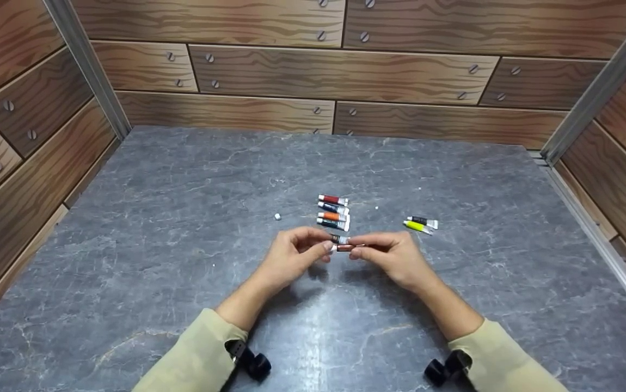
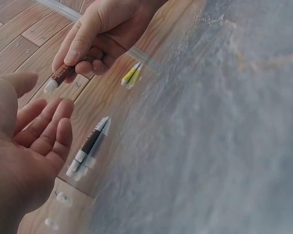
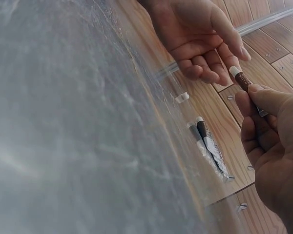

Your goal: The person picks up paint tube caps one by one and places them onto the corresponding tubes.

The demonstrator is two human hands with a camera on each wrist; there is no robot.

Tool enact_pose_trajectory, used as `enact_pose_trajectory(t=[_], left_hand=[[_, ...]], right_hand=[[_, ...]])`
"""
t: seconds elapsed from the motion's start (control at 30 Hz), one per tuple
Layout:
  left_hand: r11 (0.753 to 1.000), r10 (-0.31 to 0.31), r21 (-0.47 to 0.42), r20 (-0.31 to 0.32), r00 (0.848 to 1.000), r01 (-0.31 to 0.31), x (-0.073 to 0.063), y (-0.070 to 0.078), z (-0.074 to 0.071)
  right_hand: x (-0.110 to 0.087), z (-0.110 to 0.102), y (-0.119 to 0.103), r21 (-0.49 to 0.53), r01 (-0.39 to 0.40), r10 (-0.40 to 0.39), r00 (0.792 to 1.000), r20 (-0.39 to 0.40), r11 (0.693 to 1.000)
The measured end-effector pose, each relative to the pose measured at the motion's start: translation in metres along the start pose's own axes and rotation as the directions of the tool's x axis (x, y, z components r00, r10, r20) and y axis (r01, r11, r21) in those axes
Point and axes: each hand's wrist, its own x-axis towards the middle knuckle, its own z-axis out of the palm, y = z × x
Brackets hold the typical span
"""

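Note:
My right hand (image 1: 397,256) pinches a small brown paint tube (image 3: 243,81) between thumb and fingers, its white cap (image 2: 50,87) pointing left. Facing it, my left hand (image 1: 291,256) has thumb and fingers spread around the cap end, apart from it in the left wrist view. Just beyond the hands, a dark paint tube (image 1: 340,239) lies on the table, partly covered by fingers in the head view. Behind it is a row of tubes: a dark green one (image 1: 332,224), an orange one (image 1: 332,216), a dark blue one (image 1: 332,208) and a red one (image 1: 332,199).
To the right, a yellow tube (image 1: 416,227) and a black tube (image 1: 423,221) lie side by side. A small white piece (image 1: 277,216) sits left of the row. Tiny white bits dot the grey marbled table (image 1: 182,179). Wood-patterned walls (image 1: 345,71) enclose the back and sides.

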Motion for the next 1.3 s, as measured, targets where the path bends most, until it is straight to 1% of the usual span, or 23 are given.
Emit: enact_pose_trajectory(t=[0.17, 0.3, 0.4, 0.5, 0.67, 0.77, 0.87, 1.03, 1.17, 1.3], left_hand=[[1.0, 0.002, 0.014, 0.027, 1.0, -0.002, -0.0002, -0.0005, 0.0005], [0.999, 0.007, 0.031, 0.031, 0.999, -0.008, -0.0004, 0.0004, 0.0011], [0.998, 0.023, 0.059, 0.018, 1.0, -0.024, -0.0009, 0.0011, 0.0014], [0.997, 0.04, 0.068, 0.002, 0.999, -0.04, -0.0009, 0.0001, 0.0018], [0.997, 0.057, 0.051, -0.009, 0.998, -0.056, -0.0012, -0.0006, 0.0022], [0.998, 0.051, 0.034, -0.003, 0.999, -0.051, -0.0012, -0.0006, 0.0021], [0.999, 0.027, 0.023, 0.002, 1.0, -0.027, -0.0007, -0.001, 0.0015], [0.999, -0.004, 0.037, 0.012, 1.0, 0.004, -0.0004, -0.0014, 0.0007], [0.999, -0.01, 0.046, 0.025, 1.0, 0.009, -0.0009, -0.0003, 0.0004], [0.999, 0.006, 0.04, 0.029, 1.0, -0.008, -0.0013, 0.0003, 0.0006]], right_hand=[[-0.0001, -0.0006, 0.0005, 0.001, 0.016, -0.016, 1.0, 0.002, 1.0], [0.0001, -0.0012, 0.0017, 0.006, 0.044, -0.044, 0.999, 0.01, 0.999], [-0.0004, -0.0011, 0.0016, 0.009, 0.045, -0.046, 0.999, 0.012, 0.999], [-0.0007, -0.0008, 0.001, 0.012, 0.03, -0.03, 1.0, 0.01, 0.999], [-0.0008, 0.0, 0.0015, 0.017, 0.01, -0.01, 1.0, 0.004, 1.0], [-0.0009, 0.0002, 0.0016, 0.017, 0.011, -0.011, 1.0, 0.004, 1.0], [-0.0006, 0.0002, 0.0014, 0.015, 0.013, -0.013, 1.0, 0.002, 1.0], [0.0, 0.0002, 0.0007, 0.009, -0.007, 0.006, 1.0, 0.001, 1.0], [0.0, 0.0002, 0.0003, -0.006, -0.013, 0.013, 1.0, -0.002, 1.0], [0.0002, 0.0004, 0.0009, -0.006, 0.001, -0.001, 1.0, 0.0, 1.0]])
